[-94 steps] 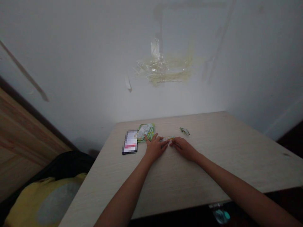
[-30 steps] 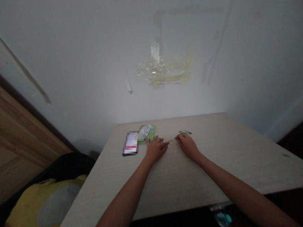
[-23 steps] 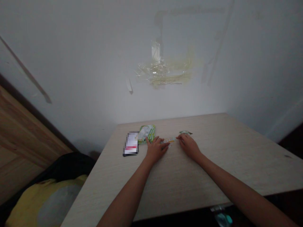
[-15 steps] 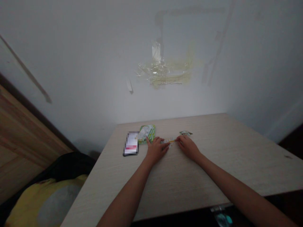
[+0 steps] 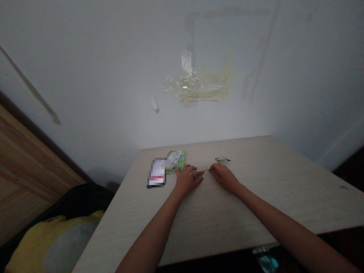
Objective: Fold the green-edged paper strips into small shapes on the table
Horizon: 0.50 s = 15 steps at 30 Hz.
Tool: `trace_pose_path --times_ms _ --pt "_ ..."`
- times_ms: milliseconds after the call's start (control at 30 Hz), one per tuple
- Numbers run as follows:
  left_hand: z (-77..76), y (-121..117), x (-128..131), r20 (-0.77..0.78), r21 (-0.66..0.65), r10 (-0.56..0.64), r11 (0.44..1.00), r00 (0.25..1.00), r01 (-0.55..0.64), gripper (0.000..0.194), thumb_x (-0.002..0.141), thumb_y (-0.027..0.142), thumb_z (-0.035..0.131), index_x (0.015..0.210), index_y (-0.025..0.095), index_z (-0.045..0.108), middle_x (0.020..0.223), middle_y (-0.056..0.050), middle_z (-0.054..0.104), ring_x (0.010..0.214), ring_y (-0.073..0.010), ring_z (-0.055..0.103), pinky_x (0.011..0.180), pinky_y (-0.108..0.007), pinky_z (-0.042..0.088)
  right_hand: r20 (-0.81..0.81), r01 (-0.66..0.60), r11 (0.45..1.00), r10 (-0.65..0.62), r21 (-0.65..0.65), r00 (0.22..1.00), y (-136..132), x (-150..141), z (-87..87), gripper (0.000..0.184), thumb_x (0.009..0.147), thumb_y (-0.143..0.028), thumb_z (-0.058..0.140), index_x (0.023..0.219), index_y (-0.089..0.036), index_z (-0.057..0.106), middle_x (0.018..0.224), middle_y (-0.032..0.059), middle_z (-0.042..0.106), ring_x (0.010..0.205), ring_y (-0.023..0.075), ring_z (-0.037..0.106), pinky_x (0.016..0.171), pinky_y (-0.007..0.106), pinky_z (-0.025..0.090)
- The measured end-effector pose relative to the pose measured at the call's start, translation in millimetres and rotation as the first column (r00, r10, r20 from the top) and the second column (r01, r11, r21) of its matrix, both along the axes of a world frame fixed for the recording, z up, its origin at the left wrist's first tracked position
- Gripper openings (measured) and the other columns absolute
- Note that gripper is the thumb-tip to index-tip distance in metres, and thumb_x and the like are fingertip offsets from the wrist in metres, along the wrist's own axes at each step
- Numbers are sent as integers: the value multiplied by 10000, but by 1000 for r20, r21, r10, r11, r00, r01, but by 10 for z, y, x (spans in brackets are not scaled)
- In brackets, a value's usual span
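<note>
Strip (image 5: 203,169) looks pale and slender, with orange-yellow markings

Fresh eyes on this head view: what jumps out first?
Probably the shiny, yellowed tape patch on the wall above the table. Next, the left hand and right hand, fingers at either end of a small printed piece. Then the green packet beyond the left hand, beside what looks like a phone, pixelated.
</note>
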<state>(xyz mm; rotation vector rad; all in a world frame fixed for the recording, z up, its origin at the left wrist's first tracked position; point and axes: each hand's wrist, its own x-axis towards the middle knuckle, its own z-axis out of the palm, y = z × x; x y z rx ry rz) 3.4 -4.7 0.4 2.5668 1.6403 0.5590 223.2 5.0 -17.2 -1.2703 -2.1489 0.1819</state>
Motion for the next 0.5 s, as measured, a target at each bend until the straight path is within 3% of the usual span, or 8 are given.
trace_pose_path --times_ms 500 --pt "-37 16 -7 0 17 12 1000 1000 -12 268 868 522 538 1117 513 637 1225 14 602 1258 -309 401 1016 -788 -45 -25 -190 982 190 -14 981 -68 -18 79 154 888 -118 493 950 -181 618 972 64 637 965 187 572 894 333 440"
